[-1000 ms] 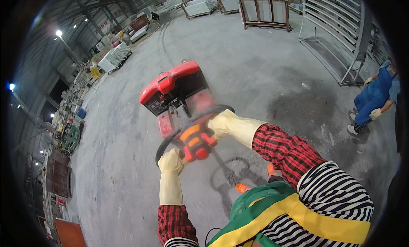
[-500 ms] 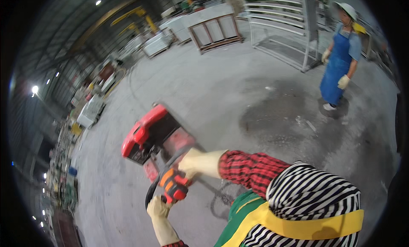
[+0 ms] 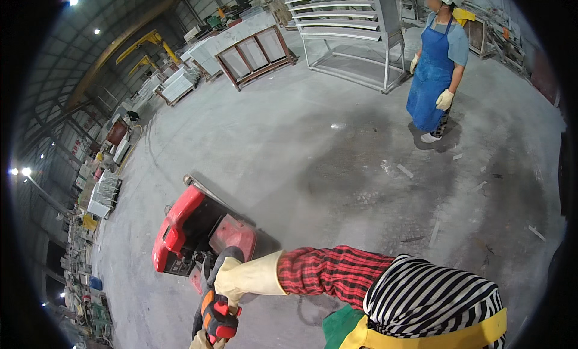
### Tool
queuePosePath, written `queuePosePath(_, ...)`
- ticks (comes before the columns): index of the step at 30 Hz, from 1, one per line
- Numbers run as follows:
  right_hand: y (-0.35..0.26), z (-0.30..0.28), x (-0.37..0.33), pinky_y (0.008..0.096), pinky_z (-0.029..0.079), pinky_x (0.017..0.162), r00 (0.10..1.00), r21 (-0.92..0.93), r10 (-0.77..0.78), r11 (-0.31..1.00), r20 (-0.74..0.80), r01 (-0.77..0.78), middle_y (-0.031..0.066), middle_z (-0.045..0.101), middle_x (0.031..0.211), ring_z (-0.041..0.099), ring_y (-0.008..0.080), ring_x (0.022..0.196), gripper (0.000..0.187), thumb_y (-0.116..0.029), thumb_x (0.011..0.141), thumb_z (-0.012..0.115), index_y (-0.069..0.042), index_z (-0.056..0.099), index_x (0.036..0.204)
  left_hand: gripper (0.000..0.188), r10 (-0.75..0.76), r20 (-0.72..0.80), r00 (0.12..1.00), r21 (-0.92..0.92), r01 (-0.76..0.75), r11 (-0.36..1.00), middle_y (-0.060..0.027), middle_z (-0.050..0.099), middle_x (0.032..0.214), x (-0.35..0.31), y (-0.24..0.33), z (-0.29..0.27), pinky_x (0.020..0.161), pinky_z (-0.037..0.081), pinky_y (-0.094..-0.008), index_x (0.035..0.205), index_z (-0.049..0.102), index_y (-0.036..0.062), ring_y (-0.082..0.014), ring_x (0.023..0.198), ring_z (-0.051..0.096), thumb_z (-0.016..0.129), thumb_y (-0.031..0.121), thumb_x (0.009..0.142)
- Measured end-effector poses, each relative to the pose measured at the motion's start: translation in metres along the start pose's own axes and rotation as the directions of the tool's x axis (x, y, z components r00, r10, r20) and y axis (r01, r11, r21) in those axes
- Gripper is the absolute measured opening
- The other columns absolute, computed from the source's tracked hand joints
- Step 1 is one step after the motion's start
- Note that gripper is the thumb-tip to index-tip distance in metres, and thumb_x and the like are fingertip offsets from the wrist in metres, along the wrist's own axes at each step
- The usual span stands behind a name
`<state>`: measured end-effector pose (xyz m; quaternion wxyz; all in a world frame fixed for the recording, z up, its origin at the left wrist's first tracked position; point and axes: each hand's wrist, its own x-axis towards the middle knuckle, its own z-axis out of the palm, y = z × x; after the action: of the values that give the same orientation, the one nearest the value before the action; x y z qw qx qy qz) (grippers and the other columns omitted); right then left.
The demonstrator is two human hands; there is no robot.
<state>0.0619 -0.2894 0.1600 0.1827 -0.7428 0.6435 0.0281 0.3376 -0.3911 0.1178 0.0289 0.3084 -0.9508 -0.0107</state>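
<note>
A red powered pallet truck (image 3: 188,210) stands on the grey floor at lower left. Its control handle (image 3: 211,314) is a black loop with an orange-and-black head and red buttons, tilted back toward me. In a long cream rubber glove, my right hand (image 3: 231,280) is closed round the upper side of the loop. At the lower picture edge my left hand (image 3: 205,342), also in a cream glove, is wrapped round the loop's other side. The frame cuts off much of that hand and its arm. Checked red sleeve covers cover my right forearm.
A person (image 3: 435,72) in a blue apron and cream gloves stands at far right beside a white slatted rack (image 3: 343,30). Framed slabs (image 3: 256,54) stand at the back. Stone offcuts (image 3: 404,171) lie on the floor at right. Machinery and pallets line the left wall.
My hands and the handle have swung lower and leftward in view. The truck, rack and other person also appear further left; my view has turned. Both hands keep their hold.
</note>
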Motion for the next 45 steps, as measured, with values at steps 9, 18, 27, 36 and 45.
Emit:
queuePosePath(9, -0.019, -0.046, -0.180, 0.0332, 0.039, 0.052, 0.692, -0.246, -0.319, 0.947, -0.648, 0.206, -0.0101, 0.063, 0.079, 0.058, 0.0174, 0.068, 0.010, -0.024, 0.083, 0.072, -0.020, 0.064, 0.080, 0.043, 0.087, 0.047, 0.995, -0.021, -0.086, 0.996, -0.0147, 0.067, 0.077, 0.007, 0.060, -0.035, 0.064, 0.050, -0.0410, 0.090, 0.066, 0.0039, -0.0288, 0.069, 0.064, 0.066, 0.047, 0.087)
queuePosePath(18, -0.156, 0.023, -0.197, 0.0445, 0.055, 0.065, 0.997, 0.047, 0.052, 0.998, -0.059, -0.049, 0.0077, 0.076, 0.094, 0.074, 0.0250, 0.088, 0.065, -0.071, 0.081, 0.066, -0.010, 0.077, 0.101, 0.035, 0.047, 0.007, 0.999, -0.163, -0.045, 0.986, -0.0140, 0.067, 0.082, -0.151, 0.059, -0.024, 0.067, 0.049, -0.0393, 0.096, 0.066, 0.0033, -0.0257, 0.073, 0.063, 0.059, 0.038, 0.094)
queuePosePath(27, -0.184, -0.018, -0.298, 0.0361, 0.054, 0.052, 0.980, -0.217, -0.112, 0.965, 0.164, 0.147, 0.0075, 0.063, 0.126, 0.073, 0.0236, 0.094, 0.067, -0.024, 0.099, 0.055, -0.052, 0.033, 0.155, 0.030, -0.127, 0.082, 0.988, -0.297, 0.146, 0.944, -0.0133, 0.066, 0.087, -0.283, 0.117, -0.159, 0.070, 0.049, -0.0376, 0.102, 0.066, 0.0028, -0.0225, 0.077, 0.062, 0.052, 0.029, 0.100)
queuePosePath(36, -0.131, 0.026, -0.340, 0.0409, 0.048, 0.051, 0.950, -0.139, -0.286, 0.953, -0.124, 0.269, 0.0061, 0.073, 0.086, 0.073, 0.0249, 0.075, 0.041, -0.044, 0.107, 0.042, -0.021, 0.065, 0.132, 0.022, -0.364, -0.001, 0.931, -0.543, 0.305, 0.782, -0.0078, 0.055, 0.074, -0.298, 0.287, -0.184, 0.061, 0.040, -0.0349, 0.091, 0.061, 0.0015, -0.0193, 0.066, 0.050, 0.051, 0.017, 0.101)
queuePosePath(45, -0.024, 0.039, -0.348, 0.0463, 0.051, 0.061, 0.868, -0.083, -0.459, 0.888, -0.188, 0.452, 0.0043, 0.076, 0.088, 0.074, 0.0269, 0.082, 0.042, -0.049, 0.106, 0.042, -0.025, 0.076, 0.115, 0.023, -0.646, -0.003, 0.763, -0.815, 0.372, 0.443, -0.0084, 0.060, 0.077, -0.225, 0.452, -0.171, 0.064, 0.045, -0.0339, 0.093, 0.063, 0.0029, -0.0200, 0.068, 0.055, 0.054, 0.022, 0.101)
